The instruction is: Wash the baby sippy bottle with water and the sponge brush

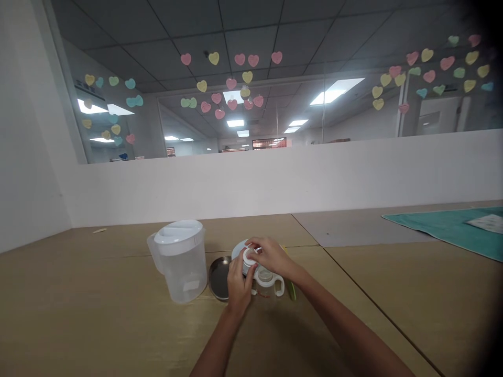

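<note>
My left hand (239, 283) grips the side of a white round cap (247, 256). From the right, my right hand (269, 256) closes its fingers on the top of the same cap. Just below my right wrist stands a clear bottle (265, 277) with white handles on both sides and an uncovered round mouth. Behind my hands lies a pale plate (237, 248), partly covered by them. Part of a green and yellow thing (291, 289) shows beside the bottle; its kind is hidden behind my right forearm.
A translucent white lidded pitcher (184, 267) stands to the left, holding clear liquid. Between it and my left hand lies a dark round metal pan (219, 277). A teal cloth (444, 225) spreads at the far right. A white wall (236, 188) with a window rises behind the table.
</note>
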Demonstrator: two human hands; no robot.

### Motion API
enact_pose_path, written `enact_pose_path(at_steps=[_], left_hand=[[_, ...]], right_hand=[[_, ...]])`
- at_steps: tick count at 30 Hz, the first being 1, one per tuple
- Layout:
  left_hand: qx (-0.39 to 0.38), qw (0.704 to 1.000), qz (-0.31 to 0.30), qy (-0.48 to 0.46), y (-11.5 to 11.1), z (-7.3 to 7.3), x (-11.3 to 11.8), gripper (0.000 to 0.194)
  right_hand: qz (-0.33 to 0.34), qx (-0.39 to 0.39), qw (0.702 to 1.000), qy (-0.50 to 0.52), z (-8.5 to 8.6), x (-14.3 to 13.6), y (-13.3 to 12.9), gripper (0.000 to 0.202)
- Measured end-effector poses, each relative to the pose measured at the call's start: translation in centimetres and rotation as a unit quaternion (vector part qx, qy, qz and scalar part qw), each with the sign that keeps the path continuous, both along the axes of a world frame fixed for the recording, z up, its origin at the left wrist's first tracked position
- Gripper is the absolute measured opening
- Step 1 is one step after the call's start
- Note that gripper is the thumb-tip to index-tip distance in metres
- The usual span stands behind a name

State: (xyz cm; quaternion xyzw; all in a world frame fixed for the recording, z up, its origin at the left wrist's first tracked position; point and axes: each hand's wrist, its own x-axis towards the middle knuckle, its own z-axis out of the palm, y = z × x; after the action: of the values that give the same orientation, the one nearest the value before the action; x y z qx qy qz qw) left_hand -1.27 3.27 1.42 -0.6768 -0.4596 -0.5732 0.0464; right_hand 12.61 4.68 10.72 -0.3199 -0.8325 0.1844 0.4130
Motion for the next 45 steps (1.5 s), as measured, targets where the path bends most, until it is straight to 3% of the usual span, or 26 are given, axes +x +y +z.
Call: enact_pose_path(at_steps=[5,8,11,14,17,20,23,27,32,37,42,45], left_hand=[[-0.007,1.0,-0.001,-0.002,-0.3,0.0,0.3,0.044],[-0.018,1.0,-0.018,0.004,-0.5,0.3,0.4,0.043],[-0.025,1.0,-0.005,-0.005,-0.2,0.4,0.1,0.042],[-0.042,0.998,0.052,0.015,0.3,0.3,-0.5,0.04],[-0.1,0.983,0.143,0.052,0.6,0.0,-1.0,0.037],[-0.163,0.963,0.204,0.075,0.7,-0.2,-1.0,0.033],[-0.178,0.955,0.218,0.091,0.8,-0.1,-1.0,0.033],[-0.142,0.959,0.219,0.107,0.7,0.0,-1.1,0.034],[-0.127,0.958,0.229,0.118,0.7,-0.8,-1.0,0.022],[-0.039,0.953,0.266,0.14,0.8,-1.1,-1.4,0.033],[0.13,0.919,0.371,-0.004,0.7,0.0,-4.2,0.06],[0.155,0.882,0.433,-0.102,0.2,0.7,-6.4,0.077]], right_hand=[[0.041,-0.055,0.996,0.053,0.3,0.4,0.9,0.021],[0.059,-0.155,0.979,0.117,0.3,1.1,2.3,0.02],[-0.014,-0.193,0.972,0.131,-0.1,2.2,4.0,0.027],[-0.138,-0.12,0.983,0.036,-1.4,3.2,5.5,0.028],[-0.223,-0.053,0.966,-0.119,-2.9,3.3,6.2,0.02],[-0.236,-0.057,0.955,-0.17,-4.2,2.8,6.5,0.011],[-0.234,-0.065,0.951,-0.193,-5.0,2.5,6.7,0.022],[-0.222,-0.075,0.951,-0.2,-5.3,2.5,6.9,0.028],[-0.215,-0.057,0.963,-0.149,-4.7,3.0,5.6,0.013],[-0.199,0.005,0.98,0.002,-6.3,3.9,2.2,0.048],[-0.192,0.076,0.978,0.032,-9.6,3.7,-0.4,0.048],[-0.151,0.089,0.984,0.034,-11.0,3.5,-0.9,0.043]])
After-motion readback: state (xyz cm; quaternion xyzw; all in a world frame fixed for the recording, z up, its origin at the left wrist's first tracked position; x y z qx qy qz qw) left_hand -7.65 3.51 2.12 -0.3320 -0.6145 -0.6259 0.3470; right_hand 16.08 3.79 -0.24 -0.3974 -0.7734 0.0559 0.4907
